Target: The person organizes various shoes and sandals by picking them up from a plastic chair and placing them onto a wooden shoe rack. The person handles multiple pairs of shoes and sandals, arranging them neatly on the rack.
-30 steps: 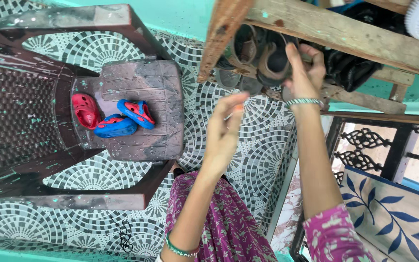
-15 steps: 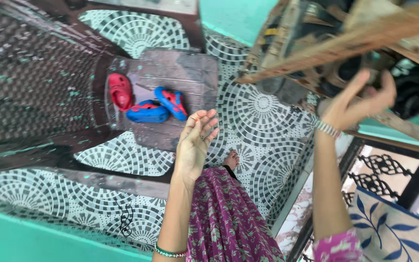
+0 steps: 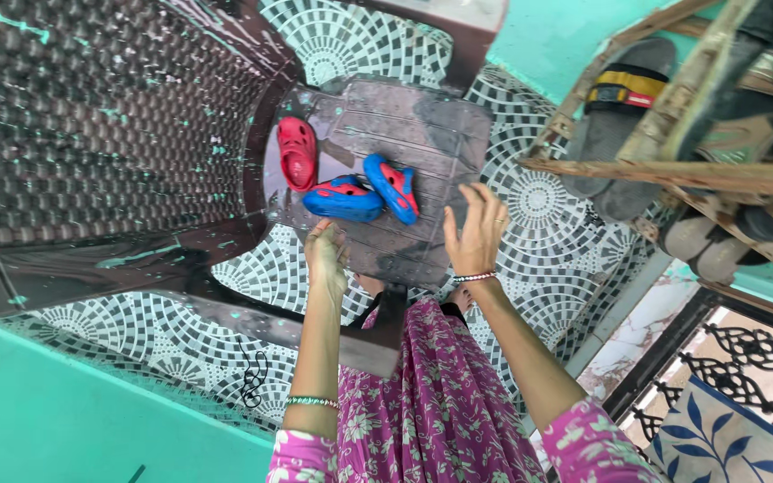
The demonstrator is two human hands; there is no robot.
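We see a dark brown plastic chair (image 3: 91, 134) filling the upper left of the frame, its seat (image 3: 404, 143) near the top centre. Under it runs a black-and-white mosaic floor (image 3: 530, 206), with a teal wall (image 3: 64, 420) at the lower left. A wooden shoe rack (image 3: 673, 170) slants across the upper right, holding a grey sandal (image 3: 619, 107) with a yellow and black strap.

On the seat lie two blue shoes (image 3: 364, 192) with red trim, touching each other, and a red shoe (image 3: 297, 152) just beside them to the left.

Our left hand (image 3: 326, 259), at centre frame, reaches toward the blue pair with fingers loosely curled, just below them; we cannot tell if it touches. Our right hand (image 3: 476, 234) hovers over the seat's right edge, fingers spread and holding nothing.
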